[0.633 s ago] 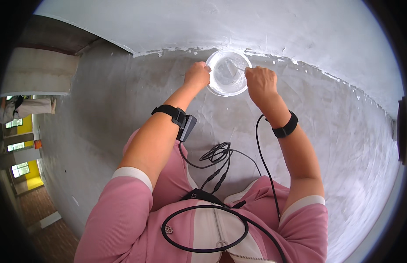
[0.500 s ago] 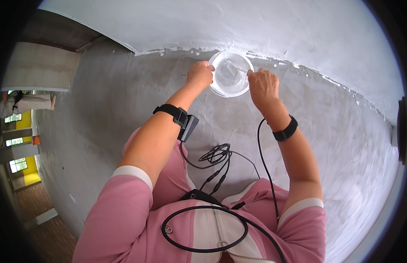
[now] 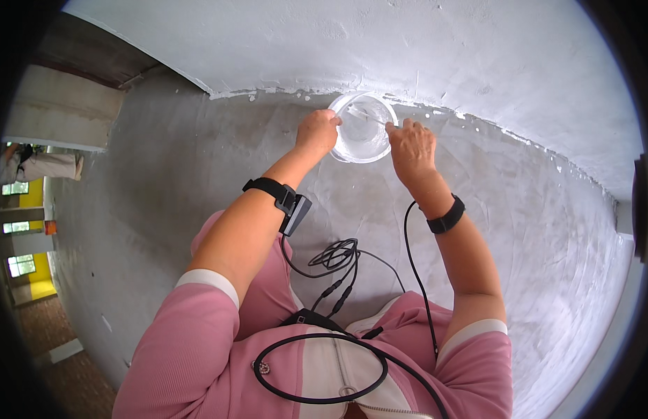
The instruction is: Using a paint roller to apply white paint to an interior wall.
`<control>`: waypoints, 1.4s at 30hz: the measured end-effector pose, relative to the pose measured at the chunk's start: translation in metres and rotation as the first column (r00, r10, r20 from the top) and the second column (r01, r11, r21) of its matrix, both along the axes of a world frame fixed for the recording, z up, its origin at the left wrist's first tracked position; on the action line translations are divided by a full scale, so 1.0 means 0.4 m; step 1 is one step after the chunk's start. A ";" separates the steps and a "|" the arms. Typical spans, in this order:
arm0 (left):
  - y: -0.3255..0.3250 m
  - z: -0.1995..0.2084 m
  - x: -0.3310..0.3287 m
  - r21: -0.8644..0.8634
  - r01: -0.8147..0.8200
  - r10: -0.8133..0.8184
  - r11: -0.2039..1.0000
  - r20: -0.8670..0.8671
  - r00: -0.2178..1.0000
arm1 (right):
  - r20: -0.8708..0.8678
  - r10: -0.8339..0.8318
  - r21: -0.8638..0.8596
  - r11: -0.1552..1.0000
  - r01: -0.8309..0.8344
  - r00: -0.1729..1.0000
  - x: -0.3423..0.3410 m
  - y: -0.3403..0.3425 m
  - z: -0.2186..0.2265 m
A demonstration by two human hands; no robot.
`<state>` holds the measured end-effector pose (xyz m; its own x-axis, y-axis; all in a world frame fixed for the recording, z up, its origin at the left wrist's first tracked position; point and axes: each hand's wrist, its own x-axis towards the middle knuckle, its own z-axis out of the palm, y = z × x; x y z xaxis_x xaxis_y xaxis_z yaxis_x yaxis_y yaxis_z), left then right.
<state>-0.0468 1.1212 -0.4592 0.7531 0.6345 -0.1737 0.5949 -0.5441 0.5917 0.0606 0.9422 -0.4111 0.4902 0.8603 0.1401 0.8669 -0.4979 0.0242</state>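
Note:
A round white bucket [image 3: 362,155] with white paste smeared inside stands at the foot of the wall. Its left rim is gripped by my left hand [image 3: 317,133], whose fingers are closed with the thumb over the edge. On the opposite side my right hand [image 3: 413,148] is closed around a thin tool [image 3: 373,117]. The tool's flat, white-coated end reaches down into the bucket; it may be a putty knife or a brush, and its handle is hidden in my fist.
Ahead rises a white plastered wall [image 3: 408,42] with white spatters along its base. The grey concrete floor [image 3: 198,160] runs left. Black cables [image 3: 338,255] lie coiled between my legs and hang from my wrist. A person [image 3: 48,166] stands far left, near windows.
The bucket and both hands sit slightly lower and further left in the picture. The tool's end has shifted left toward the bucket's far-left inner side. Both grips look the same.

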 end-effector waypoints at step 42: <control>0.013 0.004 0.000 0.013 0.045 -0.044 0.999 -0.045 0.998 | -0.933 -0.352 -0.338 0.928 0.158 0.072 0.125 -0.047 0.013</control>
